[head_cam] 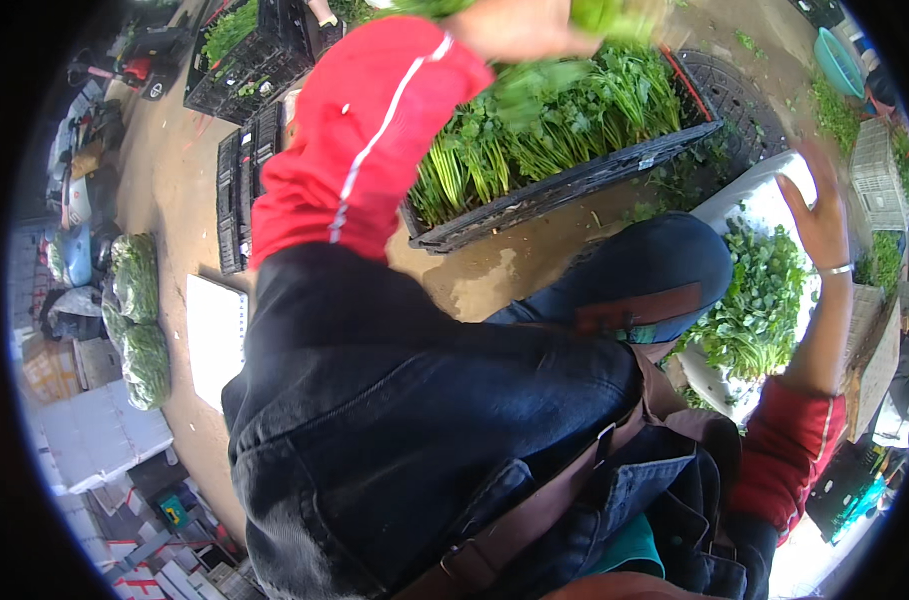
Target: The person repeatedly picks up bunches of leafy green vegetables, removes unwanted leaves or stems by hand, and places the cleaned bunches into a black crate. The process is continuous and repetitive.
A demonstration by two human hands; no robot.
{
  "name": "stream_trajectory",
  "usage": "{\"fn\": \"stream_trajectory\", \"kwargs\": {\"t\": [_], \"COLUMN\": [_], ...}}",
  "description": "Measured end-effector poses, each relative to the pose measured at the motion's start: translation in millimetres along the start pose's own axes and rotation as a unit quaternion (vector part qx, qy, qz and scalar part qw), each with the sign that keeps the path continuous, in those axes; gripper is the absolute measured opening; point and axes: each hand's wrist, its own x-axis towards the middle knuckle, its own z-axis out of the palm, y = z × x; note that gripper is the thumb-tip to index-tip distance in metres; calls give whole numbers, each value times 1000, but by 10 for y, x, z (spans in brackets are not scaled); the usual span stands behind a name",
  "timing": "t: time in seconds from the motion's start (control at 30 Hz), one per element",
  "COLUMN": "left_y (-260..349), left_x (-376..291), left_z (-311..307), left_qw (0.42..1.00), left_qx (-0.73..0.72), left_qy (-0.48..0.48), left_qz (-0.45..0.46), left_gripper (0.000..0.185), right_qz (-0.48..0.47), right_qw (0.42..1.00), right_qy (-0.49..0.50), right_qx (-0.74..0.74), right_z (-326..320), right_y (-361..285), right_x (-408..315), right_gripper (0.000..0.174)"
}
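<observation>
My left hand [526, 30], blurred at the top edge, grips a bunch of leafy greens [619, 16], also blurred and partly cut off by the frame. Below it stands a black plastic crate [567, 191] packed with upright, celery-like greens [544, 127] with pale green stalks. On the right, my right hand [822, 202] has its fingers spread and nothing in them; a bracelet circles the wrist. It is over the far end of a white slab-like surface [781, 180], beside a loose heap of leafy greens [758, 300]. My bent knee lies between crate and heap.
More black crates [248, 67] stand upper left, one holding greens. Bagged greens [138, 322] and a white foam box or lid [216, 337] lie on the wet floor to the left. A round manhole cover [739, 105], a turquoise basin [837, 64] and pale crates [878, 172] are at right.
</observation>
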Motion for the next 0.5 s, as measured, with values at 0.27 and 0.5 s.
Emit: {"fn": "stream_trajectory", "kwargs": {"t": [0.27, 0.5], "left_y": [-1147, -1681], "left_x": [-1211, -1669], "left_z": [1354, 1388], "left_qw": [858, 893], "left_qx": [301, 249], "left_qy": [-409, -335], "left_qz": [-75, 172], "left_gripper": [21, 30], "right_qz": [249, 273], "right_qw": [938, 925], "right_qy": [-209, -226], "right_qx": [123, 135], "right_z": [329, 428], "right_y": [991, 1305], "right_x": [-1403, -2072], "right_gripper": [34, 33]}}
